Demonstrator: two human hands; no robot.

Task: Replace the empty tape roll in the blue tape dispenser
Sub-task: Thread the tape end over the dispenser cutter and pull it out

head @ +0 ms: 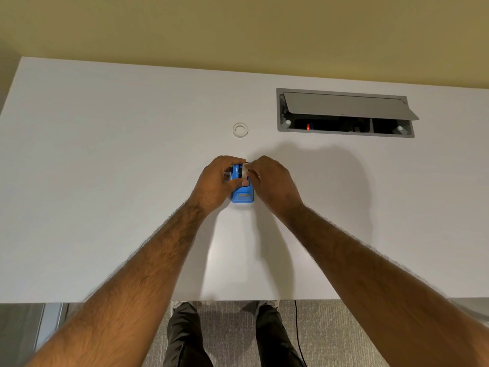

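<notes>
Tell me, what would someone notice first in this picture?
Two hands, the left hand and right hand, close around a blue tape dispenser at the middle of the white table. Beyond them lies a small tape ring, with an open cable hatch to its right.
</notes>
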